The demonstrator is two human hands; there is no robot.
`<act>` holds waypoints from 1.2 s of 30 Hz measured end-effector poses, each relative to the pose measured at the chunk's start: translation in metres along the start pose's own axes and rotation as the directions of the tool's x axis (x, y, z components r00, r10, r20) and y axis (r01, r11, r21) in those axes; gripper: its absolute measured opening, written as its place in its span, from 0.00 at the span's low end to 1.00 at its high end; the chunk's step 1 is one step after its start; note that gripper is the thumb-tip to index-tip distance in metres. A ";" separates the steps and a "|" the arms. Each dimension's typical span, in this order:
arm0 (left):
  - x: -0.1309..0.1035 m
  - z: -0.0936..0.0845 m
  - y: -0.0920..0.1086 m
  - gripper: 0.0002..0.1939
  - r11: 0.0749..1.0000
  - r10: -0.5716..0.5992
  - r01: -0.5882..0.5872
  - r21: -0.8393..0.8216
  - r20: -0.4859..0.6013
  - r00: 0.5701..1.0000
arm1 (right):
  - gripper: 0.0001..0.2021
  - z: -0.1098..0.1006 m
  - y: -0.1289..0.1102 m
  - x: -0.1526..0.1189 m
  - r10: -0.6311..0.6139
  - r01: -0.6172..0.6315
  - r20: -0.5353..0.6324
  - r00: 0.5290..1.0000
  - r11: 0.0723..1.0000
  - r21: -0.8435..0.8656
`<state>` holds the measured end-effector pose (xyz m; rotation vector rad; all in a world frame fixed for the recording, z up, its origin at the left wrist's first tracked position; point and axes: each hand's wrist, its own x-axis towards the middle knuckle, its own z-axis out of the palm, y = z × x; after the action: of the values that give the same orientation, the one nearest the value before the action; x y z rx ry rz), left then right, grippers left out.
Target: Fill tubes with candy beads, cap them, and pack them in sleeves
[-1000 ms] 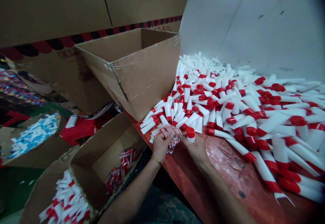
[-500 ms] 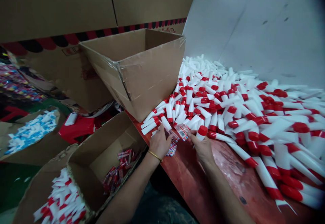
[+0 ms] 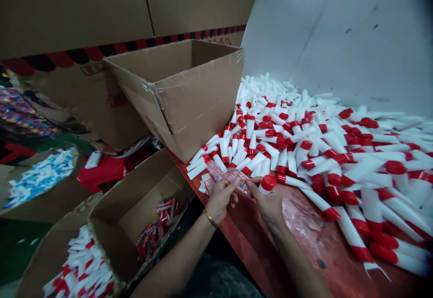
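My left hand [image 3: 221, 201], with a gold bangle at its wrist, is closed in a pinch on a clear printed plastic sleeve [image 3: 237, 175]. Close to its right, my right hand [image 3: 269, 203] is closed around a white tube with a red cap [image 3: 268, 184], cap end up. Its thumb and fingertips also meet the right end of the sleeve. Beneath and left of my left hand lie more printed sleeves [image 3: 207, 181] on the red tabletop [image 3: 297, 244]. How far the sleeve reaches around the tube cannot be made out.
A big heap of red-capped white tubes [image 3: 324, 149] covers the table's right and back. An open carton [image 3: 199, 104] stands at its left edge. Below, another carton [image 3: 135, 190] holds red wrapped pieces. White-and-red pieces [image 3: 81, 262] and blue-and-white pieces [image 3: 43, 171] lie farther left.
My left hand has shifted right, from the pile of sleeves toward my right hand, and now pinches the sleeve. The right hand stays nearly in place with the tube. The view moves slightly.
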<state>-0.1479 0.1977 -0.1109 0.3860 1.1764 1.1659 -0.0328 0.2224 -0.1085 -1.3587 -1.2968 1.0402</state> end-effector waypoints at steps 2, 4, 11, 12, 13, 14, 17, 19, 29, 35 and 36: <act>0.000 0.000 0.002 0.27 0.999 -0.001 0.002 0.033 -0.016 1.000 | 0.13 0.001 0.000 -0.002 0.008 -0.008 -0.008 1.000 1.000 -0.011; 0.002 0.000 0.000 0.28 0.999 0.012 -0.010 0.043 -0.049 0.999 | 0.13 0.004 -0.001 -0.004 0.013 -0.013 0.000 1.000 1.000 -0.008; 0.006 0.002 0.001 0.26 0.986 0.120 -0.129 -0.106 -0.092 0.989 | 0.18 -0.003 -0.001 -0.008 0.080 -0.078 0.064 0.995 0.997 -0.024; 0.005 0.001 0.003 0.27 0.984 0.095 -0.108 -0.144 -0.091 0.991 | 0.19 -0.009 -0.001 -0.009 0.056 -0.052 0.075 0.996 0.997 -0.052; 0.005 0.000 0.004 0.27 0.982 0.068 -0.082 -0.171 -0.088 0.994 | 0.19 -0.015 -0.001 -0.011 0.012 -0.005 0.086 0.996 0.997 -0.082; 0.004 -0.001 0.005 0.26 0.981 0.045 -0.060 -0.185 -0.084 0.995 | 0.19 -0.021 -0.002 -0.013 -0.044 0.056 0.102 0.994 0.992 -0.117; 0.002 -0.002 0.003 0.26 0.979 0.032 -0.047 -0.196 -0.079 0.996 | 0.18 -0.034 -0.008 -0.022 -0.201 0.242 0.187 0.962 0.943 -0.231; 0.000 0.000 0.001 0.25 0.981 0.042 -0.056 -0.186 -0.080 0.996 | 0.16 -0.036 -0.012 -0.030 -0.226 0.302 0.256 0.940 0.901 -0.312; -0.010 0.003 0.002 0.25 0.982 0.095 -0.102 -0.158 -0.051 0.994 | 0.16 -0.030 -0.012 -0.042 -0.291 0.398 0.272 0.917 0.663 -0.634; -0.012 0.010 -0.006 0.27 0.994 0.077 -0.074 -0.085 0.043 0.996 | 0.14 -0.027 -0.009 -0.042 -0.407 0.466 0.249 0.879 0.622 -0.629; -0.012 0.011 -0.008 0.26 0.993 0.087 -0.083 -0.081 0.053 0.995 | 0.13 -0.025 -0.009 -0.041 -0.421 0.479 0.254 0.871 0.607 -0.634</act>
<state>-0.1335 0.1873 -0.1068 0.4097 1.0698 1.2635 -0.0129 0.1797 -0.0965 -1.3784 -2.0851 0.2374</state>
